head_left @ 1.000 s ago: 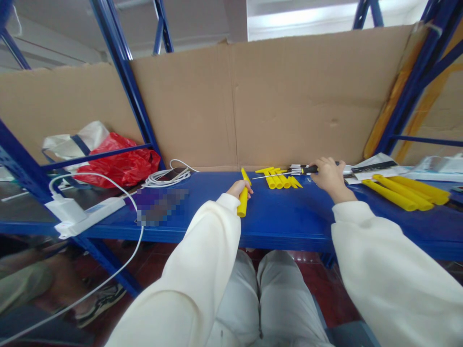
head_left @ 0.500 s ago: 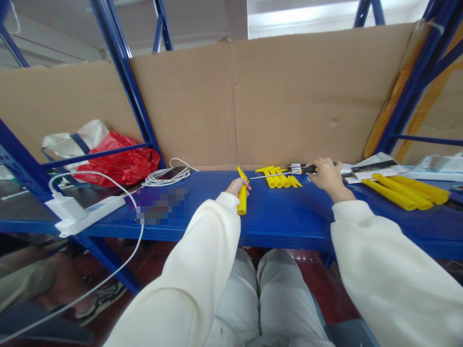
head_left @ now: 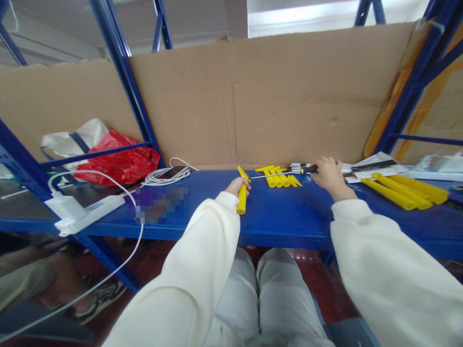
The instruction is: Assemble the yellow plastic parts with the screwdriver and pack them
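My left hand (head_left: 237, 186) is closed around a yellow tube-shaped piece (head_left: 241, 205) with a slanted head, above the blue shelf. My right hand (head_left: 328, 174) grips the dark handle of a long screwdriver (head_left: 309, 169). Its thin metal shaft points left, with the end beside the yellow piece at my left hand; exact contact at the tip is too small to tell. Between my hands, several yellow T-shaped pieces (head_left: 277, 179) lie in a row, with small yellow wedges (head_left: 295, 181) at their right. The shaft passes over or close by the row.
Several long yellow tubes (head_left: 398, 190) lie at the right near white packaging (head_left: 378, 166). At left are a coiled white cable (head_left: 164, 177), a power strip (head_left: 97, 212), and a red bag (head_left: 119, 156). Cardboard (head_left: 289, 96) stands behind; another person's leg (head_left: 65, 279) shows lower left.
My right hand and the screwdriver have shifted very slightly right. My left hand stays in nearly the same place around the yellow piece.
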Demonstrator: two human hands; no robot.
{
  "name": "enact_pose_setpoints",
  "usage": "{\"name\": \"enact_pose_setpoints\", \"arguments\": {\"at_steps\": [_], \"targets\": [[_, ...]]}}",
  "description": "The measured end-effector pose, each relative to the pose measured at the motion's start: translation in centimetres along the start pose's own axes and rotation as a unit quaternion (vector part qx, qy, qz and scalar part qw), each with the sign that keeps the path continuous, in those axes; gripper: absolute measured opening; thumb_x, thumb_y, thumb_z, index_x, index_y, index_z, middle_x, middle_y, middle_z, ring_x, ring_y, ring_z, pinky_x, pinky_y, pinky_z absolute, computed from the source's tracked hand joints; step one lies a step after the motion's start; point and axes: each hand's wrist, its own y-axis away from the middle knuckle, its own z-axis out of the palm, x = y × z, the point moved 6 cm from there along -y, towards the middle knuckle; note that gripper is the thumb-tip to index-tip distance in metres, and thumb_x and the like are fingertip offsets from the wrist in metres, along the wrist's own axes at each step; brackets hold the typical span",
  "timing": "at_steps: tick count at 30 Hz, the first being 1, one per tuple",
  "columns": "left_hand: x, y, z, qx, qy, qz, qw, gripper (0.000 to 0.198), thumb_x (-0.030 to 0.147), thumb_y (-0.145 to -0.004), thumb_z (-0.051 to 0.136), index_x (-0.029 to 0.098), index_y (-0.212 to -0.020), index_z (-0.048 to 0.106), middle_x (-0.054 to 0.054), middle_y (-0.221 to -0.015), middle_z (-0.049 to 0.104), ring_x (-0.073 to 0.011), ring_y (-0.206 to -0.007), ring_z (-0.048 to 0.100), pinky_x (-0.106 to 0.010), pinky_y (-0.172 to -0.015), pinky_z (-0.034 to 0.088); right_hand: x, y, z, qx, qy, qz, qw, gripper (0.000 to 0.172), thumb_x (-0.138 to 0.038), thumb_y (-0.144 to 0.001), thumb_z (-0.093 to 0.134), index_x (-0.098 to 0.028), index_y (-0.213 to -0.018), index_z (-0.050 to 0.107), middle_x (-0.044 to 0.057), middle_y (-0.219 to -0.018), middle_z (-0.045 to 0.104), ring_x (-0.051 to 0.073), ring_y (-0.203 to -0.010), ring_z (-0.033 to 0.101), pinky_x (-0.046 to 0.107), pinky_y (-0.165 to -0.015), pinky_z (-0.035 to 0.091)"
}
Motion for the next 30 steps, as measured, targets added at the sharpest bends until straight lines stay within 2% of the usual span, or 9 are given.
{"name": "enact_pose_setpoints", "arguments": {"at_steps": [8,12,18,23,27,30], "targets": [[0.1,0.3,0.3,-0.006,-0.053,0.011,0.999,0.018,0.007,-0.062,0.057,0.018,-0.076,0.057,0.003,-0.047,0.05,-0.0115,-0.034,0.043,-0.021,-0.037,0.035,0.5,0.2,-0.9,-0.008,0.031,0.048,0.998,0.025,-0.033,-0.088,0.059,-0.019,-0.107,0.068,0.018,-0.101,0.069,0.034,-0.1,0.055,0.045,-0.085,0.038],[0.4,0.7,0.1,0.021,-0.067,0.035,0.997,0.019,0.006,-0.06,0.055,0.019,-0.074,0.056,0.003,-0.044,0.048,-0.0125,-0.035,0.044,-0.021,-0.038,0.035,0.2,0.2,-0.2,-0.041,0.012,0.024,0.999,0.026,-0.033,-0.085,0.062,-0.02,-0.106,0.069,0.018,-0.105,0.07,0.037,-0.104,0.057,0.047,-0.087,0.04],[0.8,0.8,-0.2,0.047,-0.097,0.058,0.993,0.018,0.005,-0.059,0.054,0.02,-0.068,0.053,0.003,-0.043,0.047,-0.0136,-0.036,0.045,-0.023,-0.045,0.039,0.5,0.2,1.0,-0.051,-0.032,-0.005,0.998,0.038,-0.026,-0.079,0.057,-0.018,-0.113,0.073,0.019,-0.109,0.069,0.038,-0.107,0.055,0.05,-0.089,0.044],[1.0,1.0,-0.3,0.059,-0.1,0.075,0.99,0.019,0.004,-0.06,0.053,0.021,-0.068,0.051,0.003,-0.042,0.045,-0.0141,-0.037,0.045,-0.023,-0.046,0.038,0.8,0.2,1.0,-0.052,-0.015,-0.024,0.998,0.044,-0.028,-0.077,0.064,-0.014,-0.117,0.076,0.02,-0.111,0.066,0.04,-0.108,0.057,0.051,-0.092,0.049],[1.1,1.2,-0.3,0.063,-0.11,0.08,0.989,0.019,0.004,-0.06,0.052,0.021,-0.068,0.05,0.003,-0.042,0.046,-0.0138,-0.036,0.045,-0.023,-0.045,0.037,0.6,0.3,0.7,-0.058,0.017,-0.026,0.998,0.035,-0.031,-0.08,0.068,-0.016,-0.109,0.077,0.021,-0.113,0.068,0.04,-0.111,0.06,0.05,-0.092,0.05],[1.1,1.3,-0.2,0.059,-0.12,0.085,0.987,0.019,0.002,-0.063,0.051,0.021,-0.066,0.048,0.002,-0.041,0.046,-0.0132,-0.035,0.044,-0.022,-0.043,0.034,0.9,0.6,0.9,-0.093,0.034,0.017,0.995,0.033,-0.037,-0.084,0.068,-0.019,-0.11,0.074,0.019,-0.107,0.073,0.037,-0.103,0.065,0.045,-0.085,0.051]]}}
